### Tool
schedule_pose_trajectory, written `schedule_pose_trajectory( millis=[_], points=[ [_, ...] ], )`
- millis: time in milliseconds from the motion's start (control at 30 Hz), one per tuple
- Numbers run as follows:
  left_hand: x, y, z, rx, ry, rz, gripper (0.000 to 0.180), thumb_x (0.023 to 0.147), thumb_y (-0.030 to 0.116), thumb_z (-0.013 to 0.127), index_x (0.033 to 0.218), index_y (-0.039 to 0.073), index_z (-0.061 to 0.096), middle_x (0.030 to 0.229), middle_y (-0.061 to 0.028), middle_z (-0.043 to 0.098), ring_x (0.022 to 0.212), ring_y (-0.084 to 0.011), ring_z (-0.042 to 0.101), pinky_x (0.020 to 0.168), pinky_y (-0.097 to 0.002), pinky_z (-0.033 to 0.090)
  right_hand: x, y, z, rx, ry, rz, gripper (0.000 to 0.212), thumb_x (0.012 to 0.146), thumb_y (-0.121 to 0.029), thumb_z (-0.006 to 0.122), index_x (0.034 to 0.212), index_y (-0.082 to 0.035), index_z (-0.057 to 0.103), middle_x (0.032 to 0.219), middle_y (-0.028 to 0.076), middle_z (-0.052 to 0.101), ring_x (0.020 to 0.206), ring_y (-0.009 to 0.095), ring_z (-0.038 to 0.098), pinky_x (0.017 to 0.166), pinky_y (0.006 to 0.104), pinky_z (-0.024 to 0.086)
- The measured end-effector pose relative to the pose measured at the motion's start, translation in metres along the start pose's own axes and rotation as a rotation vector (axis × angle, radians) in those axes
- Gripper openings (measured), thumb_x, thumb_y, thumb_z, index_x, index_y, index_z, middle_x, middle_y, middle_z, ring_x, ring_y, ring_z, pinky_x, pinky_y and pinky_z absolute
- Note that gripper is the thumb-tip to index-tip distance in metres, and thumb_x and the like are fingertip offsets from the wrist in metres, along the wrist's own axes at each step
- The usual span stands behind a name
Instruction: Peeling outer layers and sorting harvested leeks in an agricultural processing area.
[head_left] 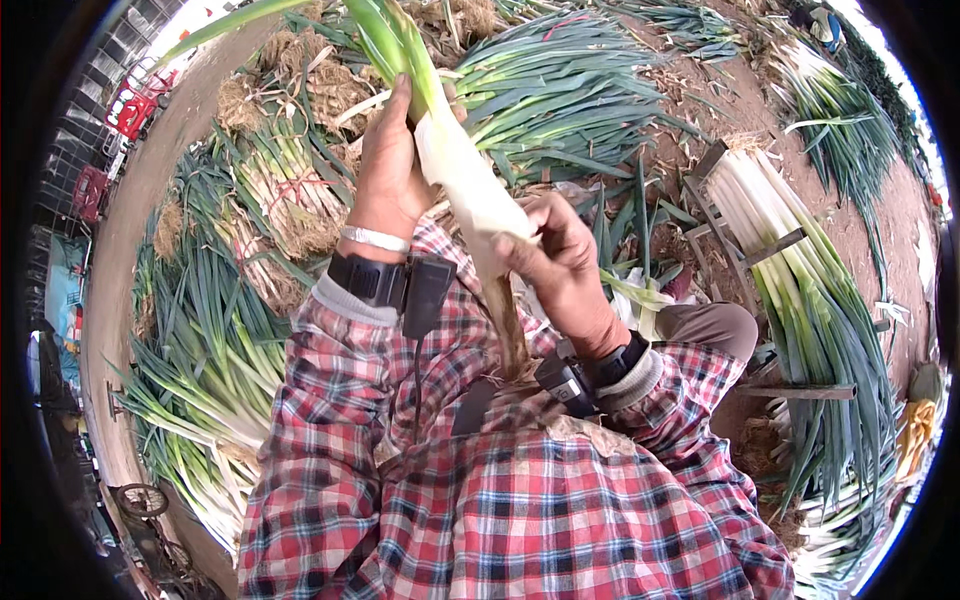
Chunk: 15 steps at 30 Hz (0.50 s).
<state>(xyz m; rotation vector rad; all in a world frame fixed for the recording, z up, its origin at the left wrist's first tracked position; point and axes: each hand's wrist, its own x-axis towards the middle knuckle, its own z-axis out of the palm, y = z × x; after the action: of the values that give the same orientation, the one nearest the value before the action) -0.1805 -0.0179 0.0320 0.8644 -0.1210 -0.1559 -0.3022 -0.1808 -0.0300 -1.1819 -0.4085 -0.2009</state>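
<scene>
A long green onion (455, 165) slants across the upper middle, green leaves upward and its lower end toward my lap. My left hand (388, 170) is closed round the stalk where green turns to white. Lower down, my right hand (562, 265) pinches the white outer layer between thumb and fingers. A brownish strip (505, 325) hangs below that hand toward my lap; whether it is loose skin or the stalk's own end, I cannot tell. Both wrists wear dark strapped devices, and the left one also has a silvery band (375, 238).
On my right, a wooden-and-metal rack (800, 392) bears a stack of green onions (800, 260) with white stalks. Bundles with dry roots (290, 190) lie at left, and a big leafy pile (560, 90) lies ahead. Red vehicles (135, 110) stand far left, a wheel (142, 500) below them.
</scene>
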Motion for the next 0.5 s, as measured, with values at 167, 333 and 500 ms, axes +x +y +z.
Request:
schedule_pose_trajectory(
  millis=[167,333,500],
  points=[
    [0.011,-0.02,-0.009,-0.038,0.34,-0.047,0.047,0.104,0.044,0.042,0.123,0.002,0.049,0.11,-0.014,0.061,0.098,-0.0296,0.063,0.085,-0.045,0.056,-0.004,-0.015,-0.014,0.757,0.204,0.157,0.019,0.095,-0.012,0.063,0.105,-0.005,0.049,0.102,0.016,0.064,0.086,0.024,0.067,0.086,0.0404,0.053],
    [-0.01,-0.062,0.01,-0.077,0.418,-0.154,0.045,0.103,0.052,0.04,0.107,0.008,0.052,0.09,-0.004,0.057,0.071,-0.018,0.055,0.061,-0.0338,0.052,-0.009,-0.006,-0.018,0.501,0.119,0.307,0.021,0.099,-0.017,0.059,0.108,-0.003,0.047,0.088,0.01,0.061,0.068,0.014,0.06,0.065,0.0278,0.049],
    [0.039,0.006,-0.063,-0.066,0.355,-0.01,0.046,0.106,0.049,0.031,0.083,0.011,0.042,0.062,0.0015,0.039,0.052,-0.0127,0.038,0.051,-0.0299,0.039,-0.04,-0.029,-0.06,0.414,-0.005,0.476,0.015,0.1,-0.015,0.056,0.106,-0.007,0.045,0.088,0.012,0.064,0.056,0.008,0.046,0.055,0.022,0.038]
  ],
)
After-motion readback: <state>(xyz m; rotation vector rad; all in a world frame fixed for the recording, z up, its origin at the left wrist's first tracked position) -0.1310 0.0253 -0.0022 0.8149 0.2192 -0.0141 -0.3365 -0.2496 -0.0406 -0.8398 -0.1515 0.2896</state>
